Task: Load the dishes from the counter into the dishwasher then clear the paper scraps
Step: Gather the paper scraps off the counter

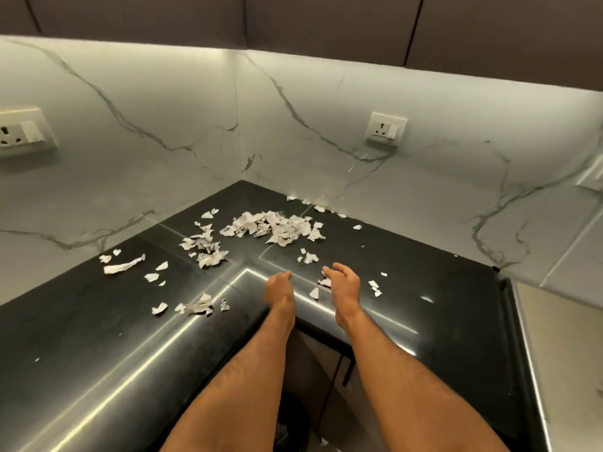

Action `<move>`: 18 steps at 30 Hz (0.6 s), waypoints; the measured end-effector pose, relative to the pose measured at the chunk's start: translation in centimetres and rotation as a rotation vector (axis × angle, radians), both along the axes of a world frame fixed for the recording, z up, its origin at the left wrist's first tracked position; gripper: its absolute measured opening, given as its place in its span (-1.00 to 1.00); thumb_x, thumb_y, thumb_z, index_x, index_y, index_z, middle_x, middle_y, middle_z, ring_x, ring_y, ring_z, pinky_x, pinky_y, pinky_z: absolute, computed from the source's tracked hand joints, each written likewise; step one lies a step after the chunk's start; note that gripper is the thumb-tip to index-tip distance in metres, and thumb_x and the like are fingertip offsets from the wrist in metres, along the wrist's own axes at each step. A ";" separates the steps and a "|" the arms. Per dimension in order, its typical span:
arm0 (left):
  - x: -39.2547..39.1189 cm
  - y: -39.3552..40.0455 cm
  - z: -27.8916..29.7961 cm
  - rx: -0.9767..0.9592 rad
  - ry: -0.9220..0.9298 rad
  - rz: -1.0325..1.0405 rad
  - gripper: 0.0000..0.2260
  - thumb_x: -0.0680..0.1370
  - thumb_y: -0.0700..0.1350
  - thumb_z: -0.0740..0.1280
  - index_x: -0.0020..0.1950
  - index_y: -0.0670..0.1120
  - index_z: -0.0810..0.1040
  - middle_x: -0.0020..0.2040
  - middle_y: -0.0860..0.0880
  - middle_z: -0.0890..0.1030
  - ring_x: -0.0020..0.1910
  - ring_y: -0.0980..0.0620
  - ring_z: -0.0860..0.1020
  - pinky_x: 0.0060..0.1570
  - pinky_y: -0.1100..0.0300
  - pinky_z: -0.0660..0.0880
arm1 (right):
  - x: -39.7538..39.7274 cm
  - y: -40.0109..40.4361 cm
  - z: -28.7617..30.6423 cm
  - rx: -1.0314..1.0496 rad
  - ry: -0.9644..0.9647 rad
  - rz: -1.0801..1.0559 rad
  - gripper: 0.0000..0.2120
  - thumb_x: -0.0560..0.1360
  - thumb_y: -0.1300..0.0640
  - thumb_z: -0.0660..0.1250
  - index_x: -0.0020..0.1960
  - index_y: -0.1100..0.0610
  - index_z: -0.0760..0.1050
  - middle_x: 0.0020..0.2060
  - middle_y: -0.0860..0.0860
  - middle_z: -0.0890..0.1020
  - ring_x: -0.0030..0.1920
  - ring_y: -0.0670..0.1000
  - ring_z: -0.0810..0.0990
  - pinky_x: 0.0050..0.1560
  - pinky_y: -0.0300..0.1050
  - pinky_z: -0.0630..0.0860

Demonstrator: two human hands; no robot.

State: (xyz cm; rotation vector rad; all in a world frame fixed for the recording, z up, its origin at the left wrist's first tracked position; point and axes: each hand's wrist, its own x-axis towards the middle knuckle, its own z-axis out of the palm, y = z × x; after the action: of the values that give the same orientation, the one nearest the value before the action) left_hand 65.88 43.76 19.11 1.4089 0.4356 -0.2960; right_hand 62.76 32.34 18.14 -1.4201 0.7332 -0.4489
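The paper scraps [272, 227] lie scattered over the inner corner of the black counter [98, 337]: the thickest heap sits toward the back near the marble wall [146, 141], a second clump lies just left of it, a long torn strip [123, 265] rests further left, and small loose bits trail toward the front edge. No dishes show on the counter, so by the look of it the loading part is done and the scrap clearing is the step in hand.

Both arms reach forward over the counter's inside corner. The left hand [279, 290] is loosely curled with fingers bent down toward the surface and seems to hold nothing. The right hand [342, 283] is also cupped, fingers hooked over a few white scraps beside it; whether it actually grips any of them or only touches them is hard to tell from this angle.

To do this well, the hands would best work as two rakes: set the edges of the palms flat on the stone, sweep the outlying pieces inward to the main heap, then draw the whole pile toward the front edge. The polished surface should let paper slide easily, but light flakes may flutter off or cling to skin, so slow, low strokes suit better than quick ones. A dark bin [287, 425] appears below the corner between the arms, though it is dim; pushing the pile over the edge into a cupped hand held above it would save stray bits from reaching the floor.
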 end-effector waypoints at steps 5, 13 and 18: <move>3.1 -4.5 -0.7 0.044 -0.114 -0.093 -0.75 0.60 -0.17 0.32 0.22 -0.24 0.61 0.11 -0.11 0.63 0.10 -0.07 0.54 0.12 0.12 0.43 | 0.7 -5.4 -0.1 -0.068 0.025 -0.089 -0.52 0.53 0.18 0.45 0.41 0.24 0.47 0.27 0.09 0.58 0.27 0.05 0.54 0.21 -0.14 0.44; 7.1 -11.3 -4.8 0.283 -0.211 -0.279 -0.59 0.58 -0.09 0.36 0.41 -0.19 0.49 0.32 -0.16 0.56 0.30 -0.13 0.50 0.30 0.07 0.40 | 3.7 -12.7 -3.5 -0.397 0.229 -0.173 -0.37 0.51 0.00 0.46 0.51 0.14 0.39 0.43 0.11 0.44 0.47 0.13 0.33 0.45 0.02 0.31; 8.9 -13.1 -9.2 0.740 -0.519 -0.552 -0.30 0.59 0.07 0.32 0.61 -0.19 0.13 0.61 -0.15 0.16 0.60 -0.09 0.09 0.57 -0.01 0.06 | 5.6 -16.0 -8.2 -0.776 0.548 -0.111 -0.28 0.58 -0.23 0.29 0.58 0.14 0.22 0.54 0.22 0.23 0.54 0.24 0.13 0.54 0.14 0.15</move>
State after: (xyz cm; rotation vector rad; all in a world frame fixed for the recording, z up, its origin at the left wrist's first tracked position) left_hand 74.75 30.69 9.88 2.2462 -0.3291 -0.2004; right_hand 68.33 16.32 9.98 -2.2885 1.1513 -0.4548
